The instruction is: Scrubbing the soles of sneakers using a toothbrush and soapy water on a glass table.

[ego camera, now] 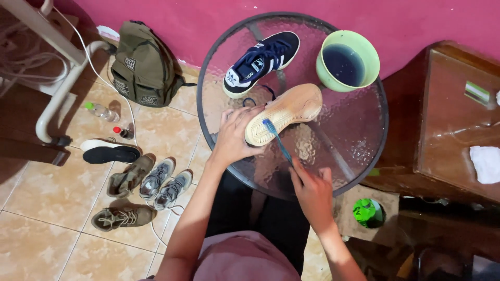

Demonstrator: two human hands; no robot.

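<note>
On the round glass table (pixel 364 135) my left hand (pixel 234 135) grips a sneaker turned sole-up, its tan sole (pixel 286 112) facing me. My right hand (pixel 311 190) holds a blue toothbrush (pixel 278 143) by its handle, the bristle head resting on the heel end of the sole. The matching navy sneaker (pixel 260 61) with white stripes lies upright at the table's far side. A green bowl (pixel 347 60) of dark water stands to its right.
Several shoes (pixel 140 182) and a black sandal (pixel 111 154) lie on the tiled floor at left, by an olive backpack (pixel 143 65) and a plastic bottle (pixel 101 111). A wooden cabinet (pixel 453 119) with a white cloth (pixel 485 164) stands right. A green container (pixel 368 212) sits below.
</note>
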